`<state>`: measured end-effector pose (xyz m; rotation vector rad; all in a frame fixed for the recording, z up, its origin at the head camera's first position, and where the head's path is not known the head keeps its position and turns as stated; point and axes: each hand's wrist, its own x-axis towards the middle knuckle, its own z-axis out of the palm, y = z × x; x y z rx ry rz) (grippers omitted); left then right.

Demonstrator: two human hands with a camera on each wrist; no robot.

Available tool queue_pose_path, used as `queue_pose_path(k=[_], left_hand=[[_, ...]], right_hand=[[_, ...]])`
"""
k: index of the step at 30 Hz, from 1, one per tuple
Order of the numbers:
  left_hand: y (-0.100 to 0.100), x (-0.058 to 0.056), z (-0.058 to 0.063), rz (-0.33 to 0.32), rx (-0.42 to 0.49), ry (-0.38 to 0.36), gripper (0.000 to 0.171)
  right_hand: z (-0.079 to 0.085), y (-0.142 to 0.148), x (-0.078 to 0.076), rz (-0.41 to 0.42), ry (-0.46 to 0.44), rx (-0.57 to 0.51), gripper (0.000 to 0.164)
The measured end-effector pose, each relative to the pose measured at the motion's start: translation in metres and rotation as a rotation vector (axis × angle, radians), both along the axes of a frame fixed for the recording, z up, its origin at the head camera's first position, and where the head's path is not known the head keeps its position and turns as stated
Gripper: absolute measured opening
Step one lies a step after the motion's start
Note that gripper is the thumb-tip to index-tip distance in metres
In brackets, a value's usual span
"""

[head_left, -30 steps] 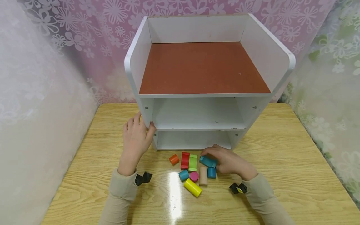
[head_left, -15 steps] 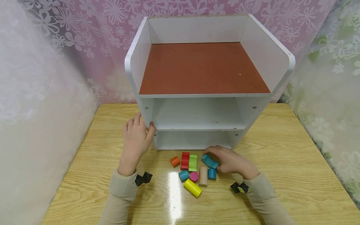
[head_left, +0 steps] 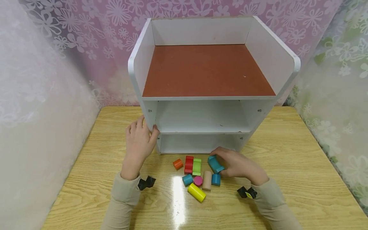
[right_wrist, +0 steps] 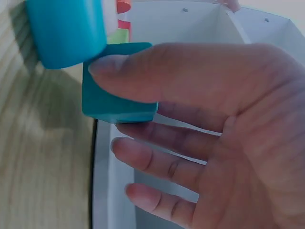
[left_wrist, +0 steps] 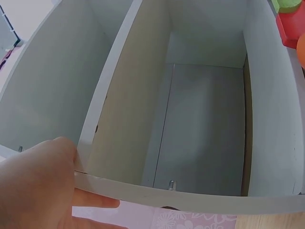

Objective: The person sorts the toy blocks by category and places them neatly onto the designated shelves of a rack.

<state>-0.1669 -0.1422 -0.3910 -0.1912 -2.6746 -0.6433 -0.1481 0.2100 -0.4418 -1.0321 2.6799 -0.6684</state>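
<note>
My left hand (head_left: 139, 143) grips the front edge of the left side panel of a small white shelf unit (head_left: 135, 70). In the left wrist view the thumb lies inside the panel (left_wrist: 143, 190) and the fingers are outside it. My right hand (head_left: 237, 164) pinches a teal arch block (head_left: 215, 164) just in front of the unit's lower right corner. The right wrist view shows the thumb across one end of this block (right_wrist: 121, 107), the other fingers behind it. A blue cylinder block (head_left: 216, 180) sits close by on its near side.
Between the hands lie a red arch block (head_left: 188, 164), a green arch block (head_left: 196, 167), an orange cylinder (head_left: 178, 164), a second blue cylinder (head_left: 187, 180), a pink one (head_left: 198, 181), a beige one (head_left: 207, 180) and a yellow one (head_left: 196, 192). Wood-grain table (head_left: 302, 179) underneath.
My right hand has shifted slightly to the right with the teal arch block, which has turned to a steeper slant. The orange cylinder rolled a little right, then back. The left hand keeps still.
</note>
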Motion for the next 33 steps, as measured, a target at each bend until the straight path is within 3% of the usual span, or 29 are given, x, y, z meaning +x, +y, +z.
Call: queue_pose_path(k=[13, 18, 26, 33], left_hand=[[0.001, 0.0, -0.001, 0.009, 0.01, -0.041, 0.054], [0.001, 0.0, -0.001, 0.004, 0.012, -0.048, 0.055], [0.002, 0.002, -0.002, 0.017, -0.013, -0.014, 0.056], [0.003, 0.003, 0.0, 0.035, -0.044, 0.012, 0.054]], right_hand=[[0.031, 0.005, 0.01, 0.016, 0.069, -0.085, 0.064], [0.05, 0.005, 0.018, 0.048, 0.151, -0.132, 0.064], [0.093, 0.0, 0.034, 0.126, 0.359, -0.188, 0.065], [0.135, -0.013, 0.042, 0.153, 0.465, -0.281, 0.063]])
